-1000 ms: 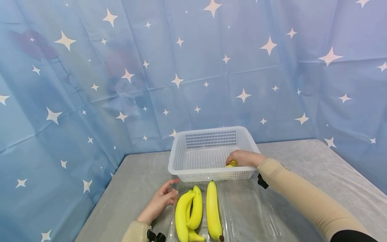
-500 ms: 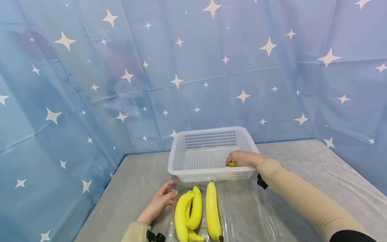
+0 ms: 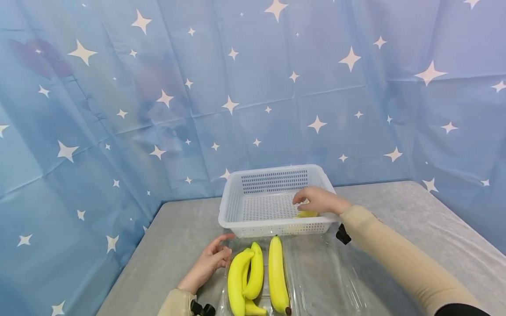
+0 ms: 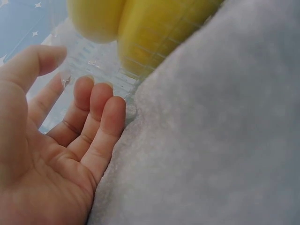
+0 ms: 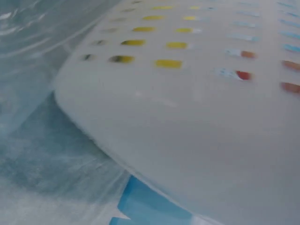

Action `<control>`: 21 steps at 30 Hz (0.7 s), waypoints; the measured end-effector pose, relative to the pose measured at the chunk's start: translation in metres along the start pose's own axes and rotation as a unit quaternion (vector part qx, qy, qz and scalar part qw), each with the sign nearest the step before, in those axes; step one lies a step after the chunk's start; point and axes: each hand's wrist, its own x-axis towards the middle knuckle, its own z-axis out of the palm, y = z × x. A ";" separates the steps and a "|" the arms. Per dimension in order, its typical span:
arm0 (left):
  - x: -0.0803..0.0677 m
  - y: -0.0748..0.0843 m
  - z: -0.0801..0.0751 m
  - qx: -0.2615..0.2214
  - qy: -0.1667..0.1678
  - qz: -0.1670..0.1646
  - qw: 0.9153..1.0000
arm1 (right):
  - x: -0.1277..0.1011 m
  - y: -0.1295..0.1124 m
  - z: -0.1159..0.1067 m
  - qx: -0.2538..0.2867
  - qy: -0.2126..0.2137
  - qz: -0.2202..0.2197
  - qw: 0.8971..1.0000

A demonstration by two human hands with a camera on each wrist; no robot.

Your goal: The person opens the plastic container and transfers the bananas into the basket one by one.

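one yellow banana (image 3: 307, 214) lies in the white basket (image 3: 272, 223), just under the right hand (image 3: 318, 200), thumb and fingers loosely apart. the left hand (image 3: 208, 262), fingers relaxed, is beside the clear box (image 3: 297, 281) of more bananas (image 3: 238, 281); i can't tell if it touches.

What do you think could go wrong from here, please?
The right hand reaches over the rim of the basket, so pulling back low might catch and drag it. The left hand is close beside the clear container, so a small nudge could shift the bananas there.
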 end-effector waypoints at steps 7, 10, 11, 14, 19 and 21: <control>0.000 0.000 0.000 0.002 0.003 -0.007 1.000 | -0.007 -0.021 -0.010 0.006 0.062 -0.037 0.997; 0.000 -0.001 0.000 0.004 0.002 -0.005 1.000 | -0.011 -0.033 -0.010 -0.005 0.099 -0.068 0.993; 0.000 -0.001 0.000 0.003 0.003 -0.006 1.000 | -0.012 -0.037 -0.009 -0.009 0.113 -0.084 0.990; 0.001 -0.001 -0.001 0.001 0.004 -0.006 1.000 | -0.016 -0.048 -0.003 -0.021 0.149 -0.150 0.977; 0.001 -0.001 -0.001 0.001 0.004 -0.006 1.000 | -0.019 -0.065 0.009 -0.024 0.179 -0.245 0.953; 0.001 -0.001 -0.001 0.001 0.003 -0.005 1.000 | -0.019 -0.071 0.015 -0.029 0.185 -0.274 0.943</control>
